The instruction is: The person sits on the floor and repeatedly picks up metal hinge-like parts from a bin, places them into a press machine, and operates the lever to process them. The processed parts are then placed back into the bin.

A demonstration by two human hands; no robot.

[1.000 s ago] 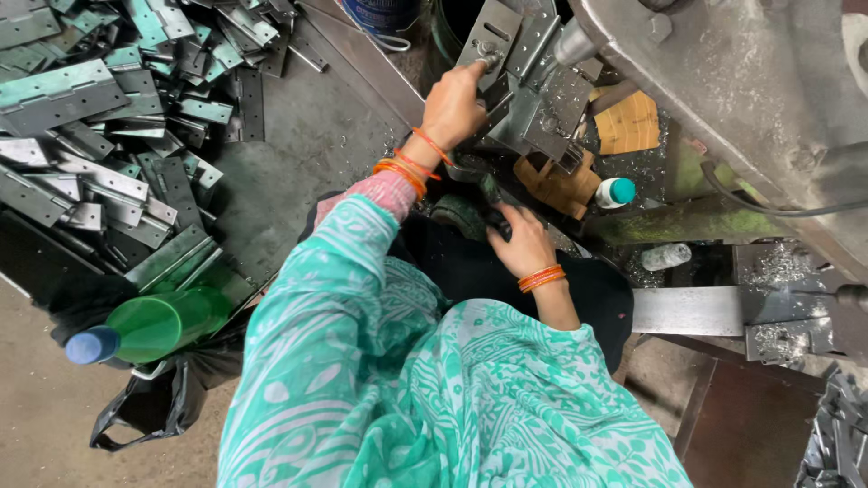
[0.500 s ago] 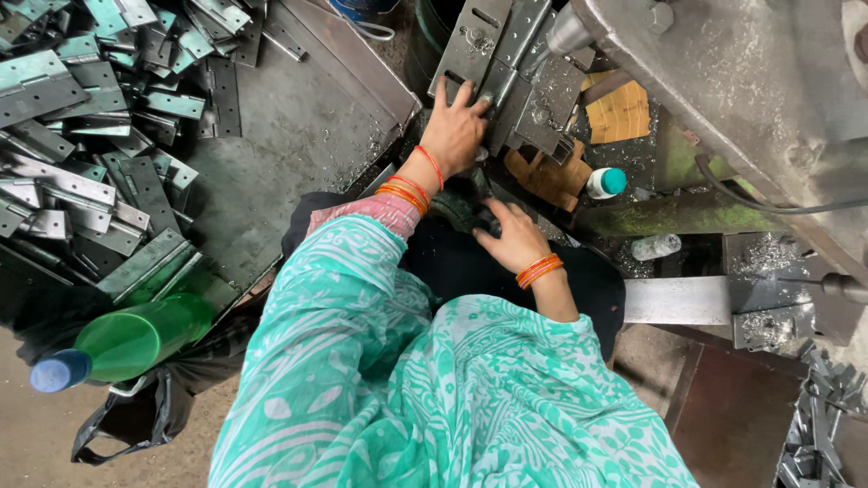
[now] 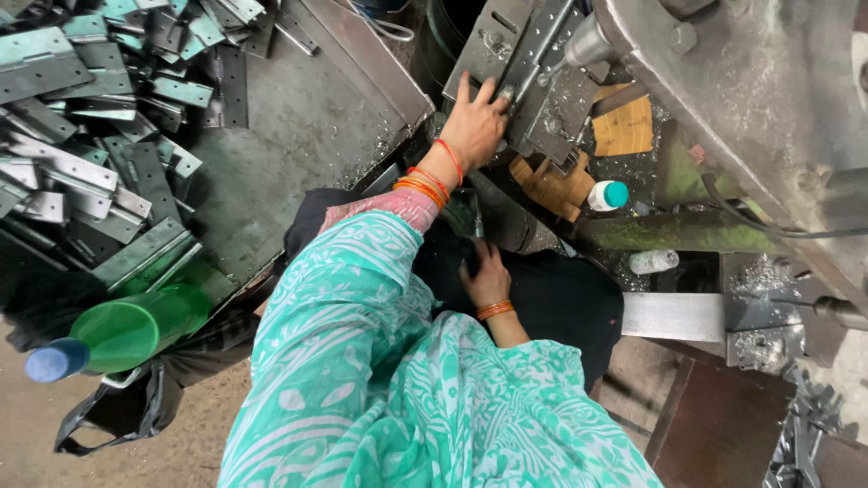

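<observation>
At the press bed, under a grey machine head [image 3: 778, 99], I see the left hand [image 3: 475, 126] stretched forward with fingers spread flat, pressing on a perforated steel strip [image 3: 533, 54] that lies tilted across the dark plate [image 3: 484, 45] beneath the tooling. My right hand [image 3: 486, 280] rests low on dark cloth in the lap, fingers loosely curled; I cannot tell whether it pinches anything, since the fingertips are hidden. From where I steer, the worry is plain: the left fingers lie close beside the punch, and a stroke of the machine with the palm on that strip could catch them. Loose bangles [image 3: 420, 185] at the wrist and the teal sleeve [image 3: 362, 298] hang near sharp edges and metal swarf, and either might snag. A shove could also skew the strip off its seat. To the left, a steel tray [image 3: 298, 126] holds a heap of cut hinge plates [image 3: 81, 136] piled at its far end, its near half bare but for shavings. A green bottle [image 3: 127, 330] with a blue cap lies on its side by the tray's edge, contents unseen. A small white bottle [image 3: 604, 195] with a teal cap lies near wood blocks [image 3: 624, 126], beside a second pale bottle [image 3: 653, 262]. What either holds cannot be made out.
</observation>
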